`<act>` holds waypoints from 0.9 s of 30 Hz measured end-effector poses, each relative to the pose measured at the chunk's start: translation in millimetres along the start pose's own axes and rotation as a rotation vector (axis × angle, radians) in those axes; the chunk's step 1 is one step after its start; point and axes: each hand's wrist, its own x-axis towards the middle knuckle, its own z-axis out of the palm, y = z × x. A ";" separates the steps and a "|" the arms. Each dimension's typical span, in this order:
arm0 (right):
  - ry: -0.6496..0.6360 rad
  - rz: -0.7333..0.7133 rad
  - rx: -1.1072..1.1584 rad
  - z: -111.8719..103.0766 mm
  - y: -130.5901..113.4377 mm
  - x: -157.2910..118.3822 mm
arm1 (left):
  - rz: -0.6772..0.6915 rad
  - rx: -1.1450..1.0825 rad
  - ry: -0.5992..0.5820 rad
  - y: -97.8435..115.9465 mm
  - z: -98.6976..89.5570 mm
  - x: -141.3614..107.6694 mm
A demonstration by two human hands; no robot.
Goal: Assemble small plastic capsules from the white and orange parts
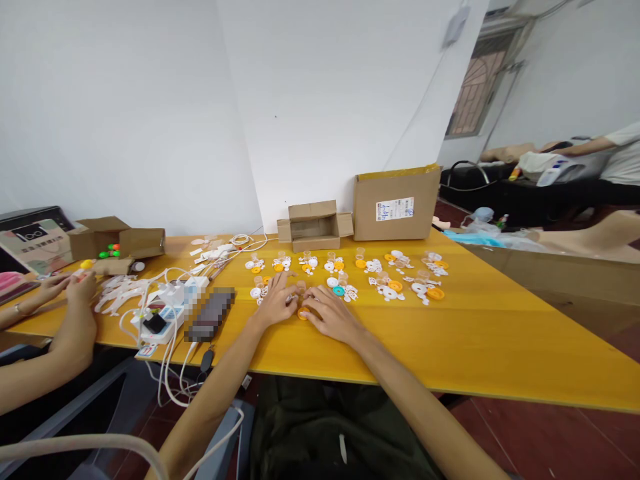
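Observation:
My left hand (276, 301) rests low over the table, its fingers curled; a small piece at its fingertips is too hidden to name. Close beside it, my right hand (330, 312) is bent inward, with thumb and fingers at an orange plastic ring (303, 313). Just beyond the fingertips stands a clear plastic cup (301, 285), partly covered. Around the hands lie small sets of parts: a teal ring (339, 291), a white disc (333, 283), white cut-out pieces (351, 293) and another white disc (255, 293) on the left.
More part sets with orange rings (435, 293) spread rightward. Behind stand an open small carton (315, 241) and a taped box (395, 207). Leftward are a phone (213, 315), a power strip (173, 313) and loose cables. Another person's hands (80, 287) hold a yellow piece at far left.

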 end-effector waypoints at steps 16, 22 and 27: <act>0.111 0.032 -0.016 5.7 3.8 0.6 | 0.037 0.032 0.002 -9.9 9.0 0.1; 0.191 0.224 -0.095 12.9 15.1 -0.1 | 0.017 0.029 0.024 -6.0 5.7 0.0; 0.092 0.236 -0.142 19.0 17.2 -2.0 | -0.020 0.030 0.086 -7.1 2.4 0.8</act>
